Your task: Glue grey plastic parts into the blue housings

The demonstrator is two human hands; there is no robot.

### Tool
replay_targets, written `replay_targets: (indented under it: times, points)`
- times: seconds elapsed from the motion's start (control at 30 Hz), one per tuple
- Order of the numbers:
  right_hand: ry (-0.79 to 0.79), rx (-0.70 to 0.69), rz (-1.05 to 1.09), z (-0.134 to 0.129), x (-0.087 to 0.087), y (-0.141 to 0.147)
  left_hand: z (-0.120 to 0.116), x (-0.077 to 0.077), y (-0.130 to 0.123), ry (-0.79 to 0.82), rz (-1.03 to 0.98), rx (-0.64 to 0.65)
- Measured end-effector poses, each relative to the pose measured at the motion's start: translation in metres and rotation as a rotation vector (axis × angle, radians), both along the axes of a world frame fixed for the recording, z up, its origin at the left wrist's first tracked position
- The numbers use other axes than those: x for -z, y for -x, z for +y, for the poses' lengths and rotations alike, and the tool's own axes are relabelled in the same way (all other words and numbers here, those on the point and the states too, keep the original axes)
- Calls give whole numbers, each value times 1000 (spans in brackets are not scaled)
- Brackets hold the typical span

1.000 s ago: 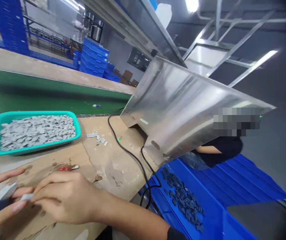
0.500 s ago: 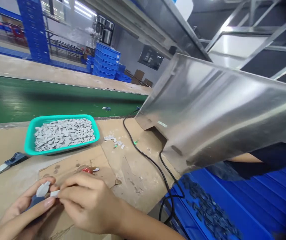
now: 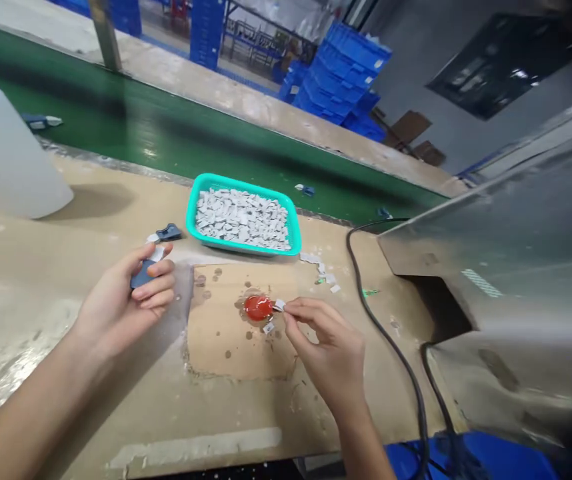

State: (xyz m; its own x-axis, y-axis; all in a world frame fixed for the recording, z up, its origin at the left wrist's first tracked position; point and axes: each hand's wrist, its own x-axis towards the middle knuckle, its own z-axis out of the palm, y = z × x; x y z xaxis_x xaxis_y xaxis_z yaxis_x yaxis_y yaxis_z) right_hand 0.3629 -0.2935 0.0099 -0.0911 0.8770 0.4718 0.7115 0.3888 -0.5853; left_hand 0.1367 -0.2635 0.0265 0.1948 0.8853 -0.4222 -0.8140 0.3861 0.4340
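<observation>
My left hand (image 3: pixel 126 300) is closed around a dark blue plastic part with a light grey tip (image 3: pixel 143 274), raised above the bench. My right hand (image 3: pixel 329 343) pinches a small light grey piece (image 3: pixel 279 305) at the right edge of a glossy red blob (image 3: pixel 258 308). Whether that piece touches the red is hard to tell. The blob sits on a stained cardboard sheet (image 3: pixel 226 363), with another small pale piece (image 3: pixel 269 327) just below it. Behind the cardboard stands a turquoise basket (image 3: pixel 293 241) full of light grey pieces. Another dark blue part (image 3: pixel 169 233) lies beyond my left hand.
A black cable (image 3: pixel 391 340) runs along the bench beside a sheet-metal housing (image 3: pixel 526 280) on the right. A white container (image 3: pixel 11 153) stands at the left. Behind is a green belt (image 3: pixel 176 133) carrying a few dark blue parts. Loose grey pieces (image 3: pixel 323 268) lie right of the basket.
My hands have moved apart. The left hand keeps the dark blue part, while the right has brought a small grey piece to the red blob. The view has swung left and downward.
</observation>
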Motion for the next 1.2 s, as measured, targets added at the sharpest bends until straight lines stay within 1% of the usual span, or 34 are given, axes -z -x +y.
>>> replay_targets:
  times: [0.07,0.13,0.23,0.3,0.4,0.47,0.53,0.7,0.77,0.83,0.93,1.07,1.2]
  points:
    - [-2,-24,-37,2,6,-1,1,1,2,-10,45,-68]
    - [-6,-39,-52,1,9,1,0,4,-2,4,91,-115]
    - [0,-40,-72,1,11,4,-2,9,-12,62,83,-67]
    - [-9,-42,-99,1,13,6,-3,11,-16,76,114,-42]
    - [-33,-37,-131,2,16,7,-3,12,-18,40,196,-29]
    - [-42,-29,-141,1,16,8,-3,12,-18,12,217,-13]
    - [-48,-27,-146,0,15,9,-4,15,-19,-21,226,21]
    - [-108,-12,-156,-1,4,10,-8,27,-24,-132,313,238]
    - [-108,-15,-169,-2,-1,11,-10,30,-26,-169,352,255]
    - [-84,-19,-180,-3,-6,11,-10,29,-27,-177,346,246]
    - [-110,8,-169,-4,-10,12,-11,24,-27,-143,275,258]
    - [-104,-13,-211,-5,-9,12,-11,17,-25,-152,197,292]
    - [-106,-6,-219,-6,-8,13,-12,15,-23,-125,143,289]
